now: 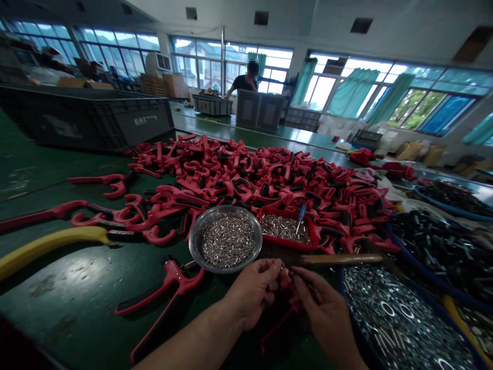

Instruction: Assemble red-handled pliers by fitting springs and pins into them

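Near the bottom centre, my left hand has its thumb and fingers pinched at the top of a red plastic part. My right hand is closed on the other side of the same part, its fingertips close to those of the left. Small dark or metal bits between the fingertips are too small to name. Just beyond my hands are a round metal bowl of small metal pins and a red tray of pins with a blue-handled screwdriver. A red and black clamp lies left of my left hand.
A big pile of red clamp parts spans the green table. A yellow handle and grey crate are left. To the right are a hammer and a blue-rimmed tray of metal rings. A person stands far behind.
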{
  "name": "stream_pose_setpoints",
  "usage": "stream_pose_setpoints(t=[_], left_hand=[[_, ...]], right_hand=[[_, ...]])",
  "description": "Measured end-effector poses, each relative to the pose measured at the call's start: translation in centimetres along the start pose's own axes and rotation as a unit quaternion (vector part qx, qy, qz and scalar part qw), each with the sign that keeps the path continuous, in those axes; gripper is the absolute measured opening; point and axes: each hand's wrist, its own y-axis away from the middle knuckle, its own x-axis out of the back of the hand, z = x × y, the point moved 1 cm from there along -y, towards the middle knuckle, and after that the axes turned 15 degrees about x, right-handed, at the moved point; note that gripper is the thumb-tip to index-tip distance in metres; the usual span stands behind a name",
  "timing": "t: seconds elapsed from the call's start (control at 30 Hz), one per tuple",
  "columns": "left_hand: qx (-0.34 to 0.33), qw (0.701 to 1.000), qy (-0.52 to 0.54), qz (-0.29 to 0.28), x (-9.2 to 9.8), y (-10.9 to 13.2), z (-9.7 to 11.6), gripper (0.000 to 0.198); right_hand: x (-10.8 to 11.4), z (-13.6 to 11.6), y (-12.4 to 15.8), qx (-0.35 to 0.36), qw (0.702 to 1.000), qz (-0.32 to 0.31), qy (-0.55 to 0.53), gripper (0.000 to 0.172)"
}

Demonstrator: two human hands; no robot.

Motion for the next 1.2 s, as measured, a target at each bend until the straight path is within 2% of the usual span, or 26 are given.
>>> stream_pose_setpoints(t=[0.13, 0.23, 0.33, 0.47, 0.6, 0.7, 0.8, 0.87, 0.93, 1.0, 1.1, 1.2], left_hand=[[-0.03, 0.997, -0.046, 0.047, -0.1, -0.2, -0.3, 0.034], [-0.073, 0.99, -0.08, 0.085, -0.4, -0.2, -0.6, 0.035], [-0.114, 0.981, -0.115, 0.104, -0.4, -0.1, -0.7, 0.033], [-0.124, 0.968, -0.185, 0.114, 0.0, 0.0, -0.7, 0.026], [-0.178, 0.946, -0.239, 0.127, -0.1, -0.1, -0.9, 0.02], [-0.243, 0.916, -0.285, 0.146, -0.2, 0.2, -1.0, 0.016], [-0.27, 0.89, -0.328, 0.165, -0.3, 0.6, -1.1, 0.015], [-0.279, 0.877, -0.351, 0.17, -0.3, 0.7, -1.1, 0.015], [-0.293, 0.863, -0.373, 0.172, -0.2, 0.8, -1.2, 0.015], [-0.311, 0.846, -0.399, 0.17, -0.2, 0.7, -1.2, 0.017], [-0.334, 0.82, -0.433, 0.169, 0.0, 0.5, -1.3, 0.019], [-0.334, 0.818, -0.44, 0.16, 0.1, 0.5, -1.1, 0.02]], right_hand=[[0.0, -0.4, -0.6, 0.073, 0.995, -0.009, 0.067, 0.018], [-0.2, -0.7, -1.1, 0.076, 0.993, 0.004, 0.094, 0.013], [-0.4, -0.6, -1.3, 0.035, 0.998, 0.005, 0.058, 0.015], [-0.3, -0.2, -1.3, -0.027, 0.999, -0.022, -0.042, 0.017], [-0.3, -0.2, -1.4, -0.163, 0.965, 0.005, -0.204, 0.024], [-0.4, -0.2, -1.2, -0.201, 0.947, 0.036, -0.247, 0.028], [-0.3, -0.1, -1.0, -0.145, 0.978, 0.024, -0.149, 0.024], [-0.2, 0.0, -0.8, -0.054, 0.998, 0.014, -0.036, 0.019], [-0.1, -0.1, -0.6, 0.051, 0.996, 0.014, 0.077, 0.014], [-0.1, -0.3, -0.5, 0.129, 0.979, 0.019, 0.159, 0.012], [-0.1, -0.3, -0.4, 0.159, 0.968, 0.008, 0.196, 0.013], [0.0, -0.1, -0.5, 0.13, 0.977, -0.009, 0.169, 0.013]])
